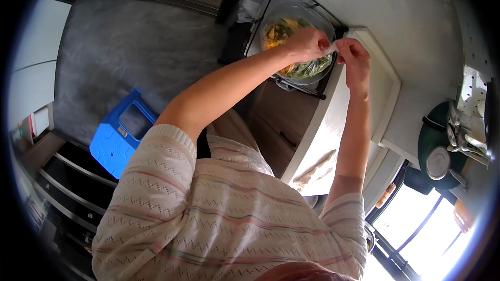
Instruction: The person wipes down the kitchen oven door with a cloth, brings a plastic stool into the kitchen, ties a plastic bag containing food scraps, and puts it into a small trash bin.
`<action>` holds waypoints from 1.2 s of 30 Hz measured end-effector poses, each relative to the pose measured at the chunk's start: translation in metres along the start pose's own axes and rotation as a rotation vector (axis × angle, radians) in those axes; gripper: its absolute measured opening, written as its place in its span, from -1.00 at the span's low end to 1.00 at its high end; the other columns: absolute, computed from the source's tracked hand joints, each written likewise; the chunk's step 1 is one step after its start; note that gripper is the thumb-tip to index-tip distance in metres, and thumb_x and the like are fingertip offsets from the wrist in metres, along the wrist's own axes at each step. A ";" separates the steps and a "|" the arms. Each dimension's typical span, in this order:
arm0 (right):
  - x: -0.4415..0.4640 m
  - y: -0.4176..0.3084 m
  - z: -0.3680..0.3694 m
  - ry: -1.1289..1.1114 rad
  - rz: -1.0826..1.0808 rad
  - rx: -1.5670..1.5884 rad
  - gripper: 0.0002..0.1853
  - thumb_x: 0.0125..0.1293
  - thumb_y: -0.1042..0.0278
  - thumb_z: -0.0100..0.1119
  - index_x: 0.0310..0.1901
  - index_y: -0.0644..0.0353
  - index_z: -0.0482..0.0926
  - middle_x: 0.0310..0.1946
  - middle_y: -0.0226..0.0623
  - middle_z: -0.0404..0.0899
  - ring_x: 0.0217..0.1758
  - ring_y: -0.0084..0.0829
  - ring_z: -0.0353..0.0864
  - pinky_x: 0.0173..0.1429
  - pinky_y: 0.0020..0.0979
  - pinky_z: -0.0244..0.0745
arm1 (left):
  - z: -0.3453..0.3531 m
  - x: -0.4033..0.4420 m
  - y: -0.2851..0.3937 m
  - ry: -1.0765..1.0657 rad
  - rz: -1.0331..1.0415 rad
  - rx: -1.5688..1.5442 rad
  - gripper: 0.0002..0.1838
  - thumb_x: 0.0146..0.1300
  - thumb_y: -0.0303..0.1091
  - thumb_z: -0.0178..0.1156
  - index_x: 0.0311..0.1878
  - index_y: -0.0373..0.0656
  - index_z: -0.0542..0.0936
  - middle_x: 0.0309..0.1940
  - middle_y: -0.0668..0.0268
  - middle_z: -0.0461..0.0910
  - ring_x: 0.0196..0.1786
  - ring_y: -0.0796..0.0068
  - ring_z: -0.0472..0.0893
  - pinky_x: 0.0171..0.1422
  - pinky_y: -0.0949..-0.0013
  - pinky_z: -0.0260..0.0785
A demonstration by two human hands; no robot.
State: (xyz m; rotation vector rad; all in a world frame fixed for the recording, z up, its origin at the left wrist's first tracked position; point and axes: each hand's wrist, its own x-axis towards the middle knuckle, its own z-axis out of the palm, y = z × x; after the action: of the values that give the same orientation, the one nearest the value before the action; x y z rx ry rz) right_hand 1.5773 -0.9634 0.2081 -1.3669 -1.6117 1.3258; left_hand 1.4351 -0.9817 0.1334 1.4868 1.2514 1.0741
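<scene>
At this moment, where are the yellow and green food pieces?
In the head view, the yellow and green food pieces are near the top, right of centre, inside a clear round container, partly hidden behind the left hand.

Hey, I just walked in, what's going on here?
A person's left hand and right hand are pinching a small white piece between them, near a clear container holding yellow and green bits. A black frame surrounds the container. I can't tell what the white piece is.
</scene>
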 end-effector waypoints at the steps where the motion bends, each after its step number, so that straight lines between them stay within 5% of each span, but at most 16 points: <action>1: 0.001 -0.001 0.001 0.021 0.014 -0.048 -0.86 0.14 0.33 0.26 -0.34 0.21 0.60 -0.56 -0.55 0.47 -0.54 -0.75 0.31 -0.47 -0.66 0.21 | 0.002 0.002 -0.001 0.010 0.014 0.044 -0.82 -0.03 -0.29 0.22 -0.40 -0.20 0.57 -0.48 0.24 0.58 -0.37 0.33 0.58 -0.23 0.36 0.39; 7: 0.012 -0.003 0.000 0.052 -0.012 -0.145 -0.83 0.10 0.32 0.31 -0.36 0.22 0.60 -0.60 -0.58 0.44 -0.57 -0.77 0.26 -0.49 -0.67 0.15 | -0.002 0.009 -0.004 -0.047 0.071 0.053 -0.83 -0.08 -0.28 0.23 -0.44 -0.16 0.54 -0.57 0.25 0.55 -0.46 0.28 0.55 -0.32 0.31 0.37; 16: 0.020 -0.005 0.003 0.076 0.045 -0.195 -0.82 0.16 0.31 0.22 -0.31 0.26 0.59 -0.59 -0.52 0.46 -0.54 -0.72 0.33 -0.47 -0.65 0.26 | -0.011 0.018 0.008 -0.289 0.045 0.205 -0.59 0.06 0.01 0.18 -0.48 -0.23 0.55 -0.64 0.18 0.50 -0.49 0.29 0.54 -0.35 0.30 0.34; 22: 0.010 -0.004 -0.015 0.046 0.172 0.088 -0.72 0.23 0.31 0.12 -0.09 0.30 0.49 -0.38 -0.35 0.53 -0.40 -0.59 0.50 -0.42 -0.58 0.45 | -0.027 0.018 0.007 -0.371 -0.159 -0.230 -0.61 0.20 -0.07 0.11 -0.38 -0.29 0.57 -0.68 0.35 0.43 -0.60 0.61 0.43 -0.51 0.44 0.27; 25: 0.007 0.011 -0.027 0.002 0.155 0.116 -0.70 0.24 0.37 0.09 -0.03 0.31 0.44 -0.30 -0.30 0.54 -0.31 -0.54 0.54 -0.36 -0.56 0.50 | -0.030 0.019 0.006 -0.346 -0.156 -0.190 -0.63 0.24 -0.13 0.09 -0.38 -0.32 0.56 -0.66 0.41 0.42 -0.62 0.67 0.41 -0.57 0.50 0.22; 36: 0.011 0.022 -0.029 0.065 0.124 0.333 -0.77 0.24 0.49 0.05 -0.06 0.31 0.45 -0.30 -0.28 0.54 -0.29 -0.52 0.55 -0.33 -0.55 0.52 | -0.024 0.022 -0.001 -0.359 -0.163 -0.365 -0.65 0.23 -0.10 0.12 -0.31 -0.26 0.60 -0.67 0.44 0.40 -0.64 0.67 0.33 -0.57 0.52 0.19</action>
State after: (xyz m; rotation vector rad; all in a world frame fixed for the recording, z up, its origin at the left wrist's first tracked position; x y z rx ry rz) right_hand 1.6074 -0.9459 0.1943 -1.3039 -1.2129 1.5263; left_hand 1.4144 -0.9579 0.1395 1.2087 0.8550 0.8288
